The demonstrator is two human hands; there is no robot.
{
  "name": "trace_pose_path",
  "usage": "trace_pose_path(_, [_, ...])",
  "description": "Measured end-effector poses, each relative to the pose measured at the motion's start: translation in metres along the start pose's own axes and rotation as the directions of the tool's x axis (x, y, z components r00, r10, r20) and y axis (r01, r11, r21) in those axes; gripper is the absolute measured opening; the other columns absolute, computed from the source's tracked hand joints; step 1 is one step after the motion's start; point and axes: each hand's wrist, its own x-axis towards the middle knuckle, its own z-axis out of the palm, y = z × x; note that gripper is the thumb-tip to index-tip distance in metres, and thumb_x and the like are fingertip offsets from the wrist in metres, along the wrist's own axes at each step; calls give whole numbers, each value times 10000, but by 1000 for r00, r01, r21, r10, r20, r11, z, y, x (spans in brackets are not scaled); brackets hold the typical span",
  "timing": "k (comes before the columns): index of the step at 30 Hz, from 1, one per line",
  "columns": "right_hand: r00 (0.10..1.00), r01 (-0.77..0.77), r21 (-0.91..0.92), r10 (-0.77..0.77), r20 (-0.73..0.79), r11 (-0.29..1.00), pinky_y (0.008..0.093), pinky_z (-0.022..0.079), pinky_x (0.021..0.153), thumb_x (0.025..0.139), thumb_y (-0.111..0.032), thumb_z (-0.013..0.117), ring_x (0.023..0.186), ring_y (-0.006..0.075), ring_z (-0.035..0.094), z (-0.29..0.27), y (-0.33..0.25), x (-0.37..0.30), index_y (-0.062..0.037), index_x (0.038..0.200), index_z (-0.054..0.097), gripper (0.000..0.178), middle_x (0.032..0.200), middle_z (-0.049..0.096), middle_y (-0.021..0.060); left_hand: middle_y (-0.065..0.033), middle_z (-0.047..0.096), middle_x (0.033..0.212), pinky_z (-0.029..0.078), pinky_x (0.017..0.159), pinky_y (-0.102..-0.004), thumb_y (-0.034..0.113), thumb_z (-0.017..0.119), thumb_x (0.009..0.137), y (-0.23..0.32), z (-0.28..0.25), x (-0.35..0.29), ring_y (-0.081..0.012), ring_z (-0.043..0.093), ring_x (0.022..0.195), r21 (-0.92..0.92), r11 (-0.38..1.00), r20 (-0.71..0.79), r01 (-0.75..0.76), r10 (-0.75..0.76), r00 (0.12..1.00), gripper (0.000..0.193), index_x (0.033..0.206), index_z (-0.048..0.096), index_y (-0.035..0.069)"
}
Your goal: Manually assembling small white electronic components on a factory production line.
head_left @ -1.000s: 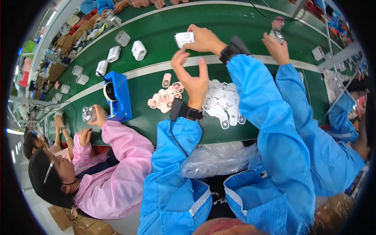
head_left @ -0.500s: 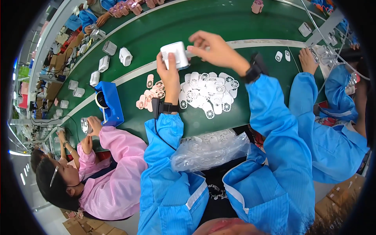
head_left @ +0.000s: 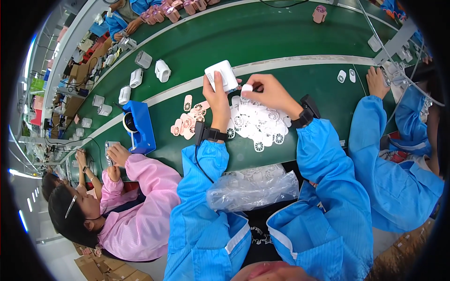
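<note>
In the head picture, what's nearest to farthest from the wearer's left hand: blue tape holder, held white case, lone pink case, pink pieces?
1. White case, in the left hand
2. Pink pieces, lower left
3. Blue tape holder, farther left
4. Lone pink case, upper right

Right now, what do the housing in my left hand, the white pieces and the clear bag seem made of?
Housing: probably hard plastic, smooth with low sheen and rounded edges. White pieces: likely thin molded plastic, flat with spoked round ends. Bag: looks like soft plastic film, see-through, creased, glinting.
</note>
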Motion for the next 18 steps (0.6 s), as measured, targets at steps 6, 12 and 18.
trace_pose_path(6, [933, 155, 369, -14, -358, 916, 268, 522, 647, 937, -129, 817, 787, 87, 694, -32, -10, 1, -4, 971, 705, 172, 991, 775, 59, -128, 717, 1161, 606, 826, -335, 203, 752, 1000, -4, -10, 0, -205, 736, 980, 337, 935, 167, -108, 53, 984, 436, 1335, 575, -13])
trace_pose_path(12, [912, 151, -94, -175, -372, 984, 236, 463, 612, 942, -144, 810, 782, 66, 643, -30, -24, -11, 0, 972, 794, 147, 1006, 775, 45, -129, 729, 1189, 573, 909, -331, 158, 866, 874, 3, 9, -18, -187, 713, 1053, 477, 841, 350, -255, 84, 933, 562, 1348, 602, 11])
trace_pose_path(18, [896, 214, -174, -264, -356, 961, 226, 414, 586, 926, -156, 826, 785, 57, 598, -34, -25, -15, -21, 1002, 823, 155, 973, 740, 26, -126, 739, 1155, 581, 904, -343, 146, 889, 843, 3, 8, -19, -199, 720, 1057, 517, 824, 361, -233, 37, 932, 586, 1343, 611, 22])
